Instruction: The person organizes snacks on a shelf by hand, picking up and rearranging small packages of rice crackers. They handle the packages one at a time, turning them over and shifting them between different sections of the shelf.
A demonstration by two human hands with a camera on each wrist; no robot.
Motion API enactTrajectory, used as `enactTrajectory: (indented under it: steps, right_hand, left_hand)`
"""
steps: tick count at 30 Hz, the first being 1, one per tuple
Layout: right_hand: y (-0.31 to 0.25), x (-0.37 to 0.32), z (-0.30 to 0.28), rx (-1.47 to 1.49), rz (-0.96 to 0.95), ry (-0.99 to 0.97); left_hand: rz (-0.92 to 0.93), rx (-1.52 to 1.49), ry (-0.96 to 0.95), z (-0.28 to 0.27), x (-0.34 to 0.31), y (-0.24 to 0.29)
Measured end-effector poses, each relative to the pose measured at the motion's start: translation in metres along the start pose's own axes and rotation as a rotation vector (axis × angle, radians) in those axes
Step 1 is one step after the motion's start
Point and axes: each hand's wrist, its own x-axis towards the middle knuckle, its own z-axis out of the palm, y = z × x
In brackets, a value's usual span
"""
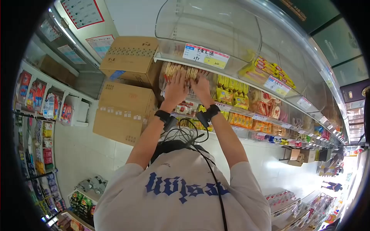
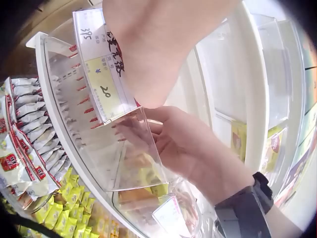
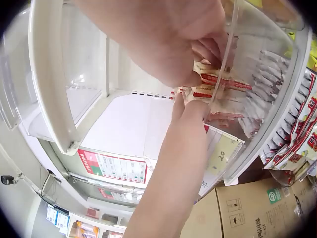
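A row of upright snack packets with pale fronts and red markings stands on the shelf. My left hand lies over the left part of this row with its fingers stretched. The right hand is close beside it, fingers reaching to the packets at the row's right side. In the left wrist view, the right fingers show through a clear panel bearing a price card. The right wrist view has both hands meeting at red-and-cream packets; some fingertips are hidden there.
Two stacked cardboard boxes stand left of the shelf. Yellow packets fill the neighbouring section. Further packs lie in the upper clear bin. Black cables hang between the wrists. Another shelf runs along the far left.
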Motion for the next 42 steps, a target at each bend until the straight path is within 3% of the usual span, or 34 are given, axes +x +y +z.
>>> enactTrajectory:
  steps: [2, 8, 11, 14, 26, 32, 35, 42]
  right_hand:
    - [0.008, 0.003, 0.009, -0.033, -0.06, 0.106]
    - [-0.003, 0.004, -0.002, -0.045, -0.016, 0.063]
    - [0.002, 0.004, -0.002, 0.04, 0.015, 0.069]
    - [0.003, 0.001, -0.006, 0.064, 0.008, 0.063]
    - [0.012, -0.002, 0.0, 0.021, -0.138, 0.135]
    - [0.02, 0.001, 0.013, -0.052, -0.218, 0.213]
    - [-0.008, -0.013, -0.002, -0.04, -0.221, 0.182]
    - [0.0, -0.009, 0.002, -0.004, -0.264, 0.199]
  left_hand:
    - [-0.012, -0.164, 0.047, -0.005, 0.0, 0.001]
    - [0.126, -0.026, 0.292, -0.002, 0.001, 0.0]
    - [0.012, -0.125, 0.17, -0.016, 0.0, 0.006]
    - [0.118, -0.137, 0.086, -0.015, -0.001, 0.001]
    - [0.145, -0.105, 0.145, -0.014, 0.0, 0.004]
    - [0.093, -0.109, -0.02, -0.017, 0.001, 0.003]
    - [0.088, -0.126, -0.063, -0.01, 0.002, -0.003]
    - [0.075, -0.167, -0.103, -0.015, 0.002, -0.002]
